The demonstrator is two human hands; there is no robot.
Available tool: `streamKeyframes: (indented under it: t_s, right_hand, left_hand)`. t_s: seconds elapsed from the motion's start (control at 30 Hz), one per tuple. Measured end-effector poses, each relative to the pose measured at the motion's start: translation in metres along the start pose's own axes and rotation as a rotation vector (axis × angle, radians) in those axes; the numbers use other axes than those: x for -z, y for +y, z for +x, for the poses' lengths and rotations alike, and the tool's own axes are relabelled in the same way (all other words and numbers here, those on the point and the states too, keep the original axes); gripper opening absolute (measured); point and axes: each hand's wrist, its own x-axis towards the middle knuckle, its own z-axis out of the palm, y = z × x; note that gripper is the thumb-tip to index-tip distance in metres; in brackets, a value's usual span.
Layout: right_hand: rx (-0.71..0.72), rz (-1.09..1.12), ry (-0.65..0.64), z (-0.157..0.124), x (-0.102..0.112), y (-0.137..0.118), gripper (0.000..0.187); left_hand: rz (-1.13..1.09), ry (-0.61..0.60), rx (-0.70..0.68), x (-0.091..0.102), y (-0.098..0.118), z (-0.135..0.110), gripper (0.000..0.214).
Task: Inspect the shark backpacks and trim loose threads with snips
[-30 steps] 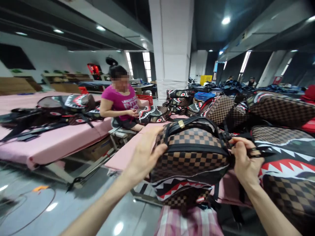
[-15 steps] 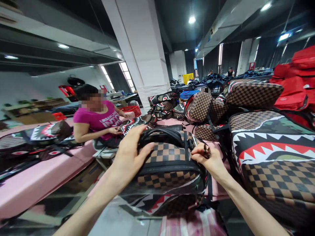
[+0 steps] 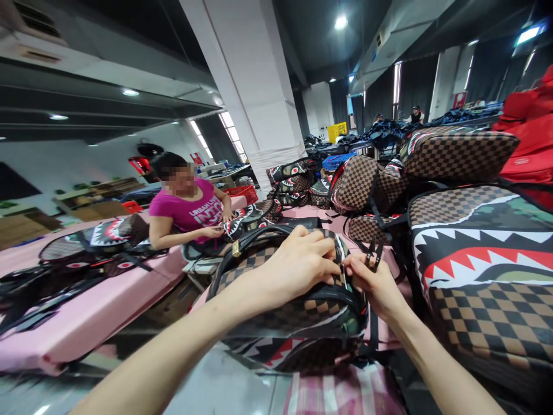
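Observation:
A backpack [image 3: 324,314] with brown-and-black checks and a shark-mouth print stands in front of me, its black zipper edge facing up. My left hand [image 3: 300,265] reaches across its top, the fingers bent down and gripping near the right-hand seam; the fingertips are partly hidden. Close beside it, my right hand [image 3: 374,282] is closed around small dark thread snips [image 3: 375,253], whose blades point upward. The thumb and forefinger of that hand pinch together at the bag's side, but what lies between them is too small to make out. A gold zipper pull [image 3: 236,248] shows at the left.
At right stands a large shark-print backpack [image 3: 484,288], with another checked bag [image 3: 462,155] behind it. More bags are piled on the pink table [image 3: 142,276]. A co-worker in a magenta shirt [image 3: 203,210] sits at left, handling a bag. Red bags [image 3: 527,138] are stacked far right.
My left hand has moved right across the bag's top, from the handle side to close by my right hand. The snips' blades now stand up more visibly. The view has shifted slightly left.

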Motion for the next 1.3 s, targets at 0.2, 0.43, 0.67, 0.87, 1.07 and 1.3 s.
streamKeyframes:
  t_s: [0.2, 0.43, 0.67, 0.87, 1.07, 1.3]
  right_hand:
    - [0.054, -0.262, 0.048, -0.011, 0.017, 0.004, 0.031]
    - [0.222, -0.765, 0.075, -0.023, 0.025, -0.002, 0.036]
    - [0.566, -1.219, 0.142, -0.034, 0.002, -0.015, 0.042]
    - [0.642, -1.328, 0.130, -0.030, -0.004, -0.025, 0.022]
    - [0.899, -1.446, 0.200, -0.023, -0.025, -0.030, 0.009]
    - [0.964, -1.477, 0.150, -0.023, -0.026, -0.032, 0.011]
  left_hand:
    - [0.065, 0.012, 0.037, -0.002, 0.001, 0.003, 0.014]
    - [-0.056, 0.263, 0.237, -0.012, -0.003, -0.012, 0.019]
    - [0.290, 0.368, 0.348, -0.011, 0.002, -0.015, 0.017]
    - [0.162, 0.354, 0.365, -0.008, -0.001, -0.019, 0.013]
    - [0.097, 0.377, 0.346, -0.009, -0.001, -0.020, 0.014]
    - [0.086, 0.390, 0.345, -0.010, 0.000, -0.022, 0.013]
